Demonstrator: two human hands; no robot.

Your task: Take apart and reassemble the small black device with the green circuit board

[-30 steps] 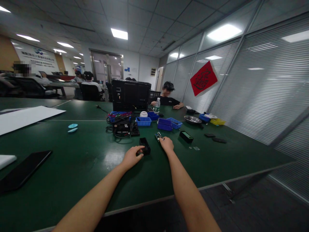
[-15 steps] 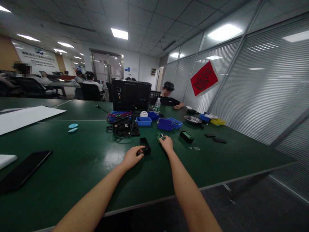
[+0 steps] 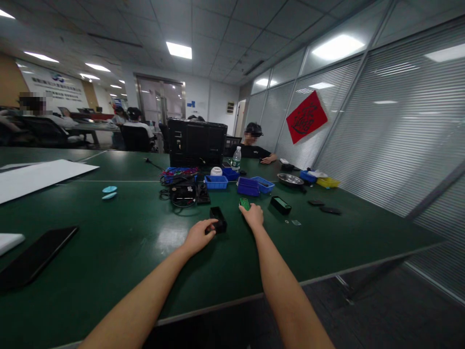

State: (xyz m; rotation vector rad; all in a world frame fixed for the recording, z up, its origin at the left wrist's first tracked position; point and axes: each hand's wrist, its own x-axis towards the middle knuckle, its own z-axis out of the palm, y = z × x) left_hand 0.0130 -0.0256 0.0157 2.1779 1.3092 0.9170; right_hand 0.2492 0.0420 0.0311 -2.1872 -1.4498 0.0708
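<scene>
My left hand [image 3: 201, 234] grips the near left side of a small black open-topped case [image 3: 218, 216] that rests on the green table [image 3: 203, 276]. Its thumb and fingers close over the case's wall. To the right, my right hand [image 3: 253, 214] pinches a green circuit board [image 3: 244, 203] by its near edge, thumb on the left. Part of the board is hidden behind the fingers. A second black case [image 3: 281, 205] with a greenish panel inside lies just right of this hand. Close by are a clear little plate [image 3: 296, 223] and a tiny ring [image 3: 286, 222].
Blue bins [image 3: 216, 182], a metal bowl [image 3: 290, 180], a yellow tray [image 3: 328, 182] and tangled cables [image 3: 181, 201] lie beyond my hands. A monitor [image 3: 198, 140] and a water bottle [image 3: 236, 159] stand behind. Across the table sits a person [image 3: 254, 150].
The circuit board in my right hand has turned to show its flat green face, and that hand has shifted slightly right. My left hand keeps its hold on the case.
</scene>
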